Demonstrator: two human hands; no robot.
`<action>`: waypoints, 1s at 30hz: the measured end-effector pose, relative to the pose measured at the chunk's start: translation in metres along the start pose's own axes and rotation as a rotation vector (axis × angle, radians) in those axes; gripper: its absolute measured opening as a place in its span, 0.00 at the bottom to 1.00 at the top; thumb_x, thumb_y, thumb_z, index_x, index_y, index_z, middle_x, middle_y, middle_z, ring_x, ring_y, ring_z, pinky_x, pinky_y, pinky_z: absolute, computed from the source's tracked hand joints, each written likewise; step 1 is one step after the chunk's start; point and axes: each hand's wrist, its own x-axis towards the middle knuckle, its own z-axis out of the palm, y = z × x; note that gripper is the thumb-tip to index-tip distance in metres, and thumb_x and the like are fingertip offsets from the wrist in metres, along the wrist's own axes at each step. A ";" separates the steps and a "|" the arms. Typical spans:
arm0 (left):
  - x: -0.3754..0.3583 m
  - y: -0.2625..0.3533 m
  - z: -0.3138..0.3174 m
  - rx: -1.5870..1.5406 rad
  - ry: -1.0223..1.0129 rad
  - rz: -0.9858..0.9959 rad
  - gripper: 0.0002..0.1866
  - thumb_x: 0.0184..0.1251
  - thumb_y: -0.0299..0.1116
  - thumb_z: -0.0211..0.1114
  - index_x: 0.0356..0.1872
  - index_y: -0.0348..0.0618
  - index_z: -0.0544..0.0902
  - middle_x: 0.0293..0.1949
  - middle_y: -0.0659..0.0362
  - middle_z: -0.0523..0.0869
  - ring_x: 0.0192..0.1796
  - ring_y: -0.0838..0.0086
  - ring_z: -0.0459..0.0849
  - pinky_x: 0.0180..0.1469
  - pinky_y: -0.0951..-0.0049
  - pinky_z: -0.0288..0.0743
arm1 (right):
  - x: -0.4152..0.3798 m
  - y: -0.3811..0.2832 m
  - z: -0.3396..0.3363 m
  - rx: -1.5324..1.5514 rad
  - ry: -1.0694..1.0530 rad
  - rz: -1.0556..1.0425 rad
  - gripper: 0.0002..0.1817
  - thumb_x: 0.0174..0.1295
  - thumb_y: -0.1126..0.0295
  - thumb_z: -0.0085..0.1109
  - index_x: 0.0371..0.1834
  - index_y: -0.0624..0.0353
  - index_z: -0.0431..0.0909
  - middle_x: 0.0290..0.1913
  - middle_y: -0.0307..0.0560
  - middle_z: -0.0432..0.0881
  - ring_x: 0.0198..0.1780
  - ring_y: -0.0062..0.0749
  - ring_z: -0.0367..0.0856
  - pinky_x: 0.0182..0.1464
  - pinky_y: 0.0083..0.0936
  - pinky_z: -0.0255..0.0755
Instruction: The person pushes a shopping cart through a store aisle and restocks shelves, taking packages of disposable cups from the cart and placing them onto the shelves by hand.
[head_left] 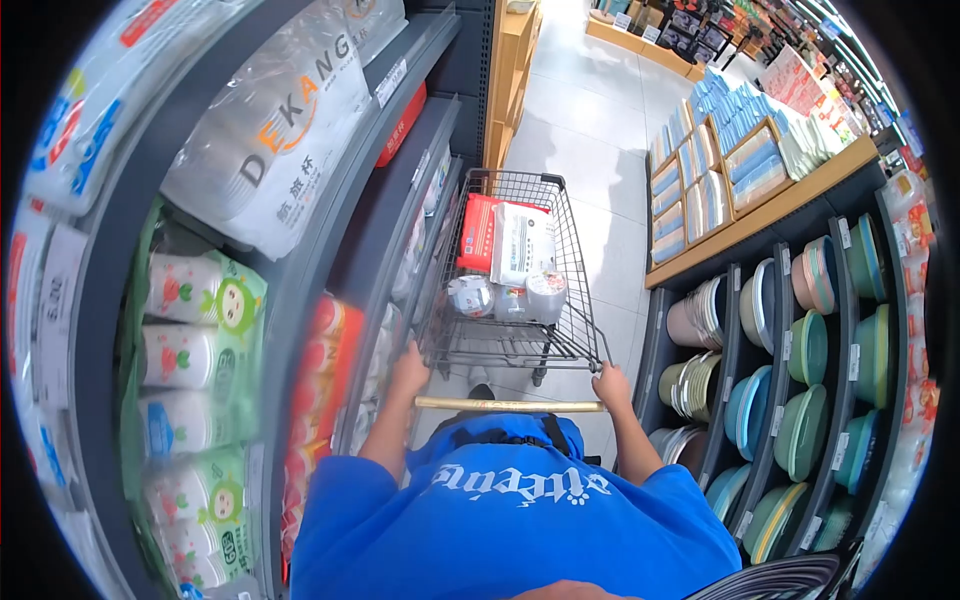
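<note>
A wire shopping cart [585, 300] stands in front of me in the aisle. My left hand [409, 371] is closed on its near left corner, beside the shelf edge. On the near right corner, my right hand [611, 385] is closed too. A yellowish handle bar [510, 405] runs across between my forearms, close to my blue shirt. Inside the basket lie a red package [478, 235] and a white package [524, 245] side by side. Nearer to me are a clear-wrapped roundish pack [470, 296] and a white cylindrical pack [546, 297].
Dark shelves on the left hold a large bag of plastic cups [275, 130] and green-wrapped paper cups [200, 320]. To the right, racks carry several stacked basins [805, 430]. Folded towels [755, 165] fill a wooden display beyond them. Pale floor tiles [600, 130] run ahead.
</note>
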 end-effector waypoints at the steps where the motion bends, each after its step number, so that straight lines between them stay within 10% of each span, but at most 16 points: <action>1: -0.005 -0.003 0.002 0.000 0.020 -0.002 0.34 0.59 0.31 0.65 0.67 0.37 0.63 0.44 0.34 0.85 0.51 0.39 0.84 0.53 0.46 0.77 | -0.007 -0.001 -0.003 0.004 -0.003 0.000 0.25 0.56 0.62 0.64 0.57 0.56 0.76 0.53 0.63 0.79 0.50 0.59 0.83 0.52 0.49 0.78; 13: -0.075 -0.042 0.043 -0.039 0.131 -0.040 0.22 0.59 0.42 0.71 0.45 0.32 0.79 0.43 0.35 0.85 0.49 0.41 0.84 0.52 0.47 0.77 | -0.084 0.070 0.050 0.415 0.084 -0.087 0.39 0.55 0.65 0.70 0.72 0.53 0.65 0.56 0.64 0.77 0.58 0.60 0.78 0.62 0.45 0.72; 16: -0.096 -0.053 0.051 -0.071 0.187 -0.014 0.21 0.58 0.38 0.71 0.45 0.31 0.79 0.43 0.34 0.85 0.50 0.39 0.83 0.53 0.47 0.76 | -0.117 0.064 0.065 0.517 0.375 -0.019 0.35 0.56 0.67 0.69 0.68 0.61 0.69 0.52 0.68 0.81 0.56 0.60 0.80 0.60 0.45 0.72; 30: -0.172 -0.092 0.075 0.015 0.147 -0.034 0.20 0.60 0.38 0.71 0.47 0.34 0.81 0.46 0.36 0.85 0.53 0.40 0.82 0.54 0.46 0.76 | -0.205 0.101 0.116 0.634 0.206 0.149 0.20 0.54 0.67 0.69 0.46 0.68 0.75 0.37 0.62 0.85 0.42 0.54 0.85 0.48 0.44 0.78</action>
